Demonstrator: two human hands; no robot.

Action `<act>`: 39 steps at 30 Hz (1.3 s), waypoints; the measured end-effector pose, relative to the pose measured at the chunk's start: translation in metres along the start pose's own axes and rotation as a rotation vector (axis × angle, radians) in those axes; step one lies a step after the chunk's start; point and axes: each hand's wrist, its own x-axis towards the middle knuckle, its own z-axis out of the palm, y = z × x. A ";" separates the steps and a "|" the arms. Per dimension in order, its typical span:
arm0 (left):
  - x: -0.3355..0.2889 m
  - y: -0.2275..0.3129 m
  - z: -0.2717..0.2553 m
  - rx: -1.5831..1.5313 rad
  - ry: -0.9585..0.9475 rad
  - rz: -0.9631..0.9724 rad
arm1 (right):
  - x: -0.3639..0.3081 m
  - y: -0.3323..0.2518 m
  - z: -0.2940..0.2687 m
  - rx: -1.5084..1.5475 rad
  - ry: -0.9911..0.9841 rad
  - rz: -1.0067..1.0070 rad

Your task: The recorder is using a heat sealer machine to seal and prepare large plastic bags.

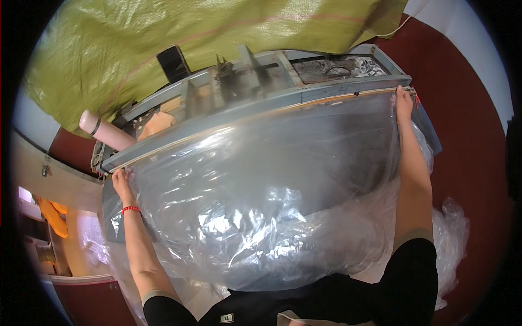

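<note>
A wide sheet of clear plastic film (pixel 255 179) spreads between my two hands and sags in shiny wrinkles towards my body. Its far edge runs along a long grey metal bar (pixel 302 96), beside a thin tan strip. My left hand (pixel 123 185), with red beads at the wrist, is closed on the film's corner by the bar's left end. At the right end of the bar, my right hand (pixel 403 107) pinches the other corner, its arm stretched out. Both fingertips are close against the bar.
Behind the bar, a grey metal frame (pixel 375 51) has compartments and upright posts. A pink bottle (pixel 109 132) leans at its left, and a dark phone (pixel 174 64) rests against a yellow-green woven sheet (pixel 228 27). More film (pixel 450 255) bunches at the right over a dark red floor (pixel 467 163).
</note>
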 end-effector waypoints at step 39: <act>-0.248 0.052 -0.213 0.862 -1.442 -0.172 | -0.081 -0.024 -0.090 -0.346 -0.439 -0.094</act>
